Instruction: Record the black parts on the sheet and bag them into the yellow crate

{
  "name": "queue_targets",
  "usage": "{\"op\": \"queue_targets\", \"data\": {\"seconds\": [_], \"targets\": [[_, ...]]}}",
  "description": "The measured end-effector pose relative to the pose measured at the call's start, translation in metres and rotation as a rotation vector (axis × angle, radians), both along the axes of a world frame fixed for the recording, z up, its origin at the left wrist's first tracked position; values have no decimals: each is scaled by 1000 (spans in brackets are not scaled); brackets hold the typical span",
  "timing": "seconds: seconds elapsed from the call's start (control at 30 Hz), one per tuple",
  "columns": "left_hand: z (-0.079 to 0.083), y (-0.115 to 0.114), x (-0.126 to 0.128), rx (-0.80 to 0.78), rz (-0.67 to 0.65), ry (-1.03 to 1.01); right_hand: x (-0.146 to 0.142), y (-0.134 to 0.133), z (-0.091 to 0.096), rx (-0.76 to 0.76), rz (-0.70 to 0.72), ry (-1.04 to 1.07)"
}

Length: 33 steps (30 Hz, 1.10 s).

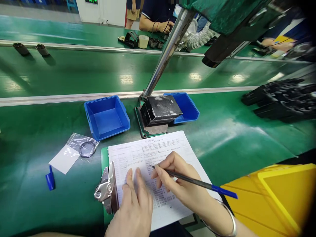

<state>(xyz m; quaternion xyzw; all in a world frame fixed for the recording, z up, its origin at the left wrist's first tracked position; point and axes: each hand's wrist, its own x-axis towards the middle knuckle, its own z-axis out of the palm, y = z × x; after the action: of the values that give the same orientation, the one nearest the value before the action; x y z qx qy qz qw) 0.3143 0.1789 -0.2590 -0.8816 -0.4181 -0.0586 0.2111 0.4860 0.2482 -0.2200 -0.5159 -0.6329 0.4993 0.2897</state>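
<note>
A printed form (172, 144) lies on a green clipboard (104, 161), held at its left edge by a metal clip (106, 190). My left hand (134, 205) rests on the paper with its fingers stretched out. Between the fingertips of my right hand (181, 181) is a ballpoint pen (197, 181) with a blue end; its tip is at the printed lines near the middle of the sheet. The blue pen cap (50, 179) lies on the table to the left, below a clear plastic bag (81, 144) with a dark ring in it and a white label.
Behind the clipboard stand a blue bin (108, 120), a press stand with a black block (161, 108) on its base, and a second blue bin (189, 107). Black parts (286, 98) are heaped at right, above a yellow crate (276, 197). Co-workers sit across the conveyor.
</note>
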Motion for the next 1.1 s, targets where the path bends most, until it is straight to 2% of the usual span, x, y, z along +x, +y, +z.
{"op": "queue_targets", "data": {"seconds": [0.23, 0.43, 0.5, 0.63, 0.73, 0.8, 1.1], "targets": [[6, -2, 0, -70, -18, 6, 7, -18, -30, 13, 15, 2], [10, -1, -1, -90, -15, -1, 4, -16, -32, 361, 107, -186], [11, 0, -1, -97, -20, -8, 4, -17, -35, 419, 106, -190], [18, 2, -2, -141, -40, 69, 3, -17, -40, 412, 69, -206], [23, 3, -3, -159, -35, 119, 3, -16, -41, 425, 108, -208], [24, 3, -3, -160, -34, 129, 4, -14, -39, 449, 134, -198], [24, 3, -2, -134, -32, 133, 3, -15, -37, 438, 90, -254]]}}
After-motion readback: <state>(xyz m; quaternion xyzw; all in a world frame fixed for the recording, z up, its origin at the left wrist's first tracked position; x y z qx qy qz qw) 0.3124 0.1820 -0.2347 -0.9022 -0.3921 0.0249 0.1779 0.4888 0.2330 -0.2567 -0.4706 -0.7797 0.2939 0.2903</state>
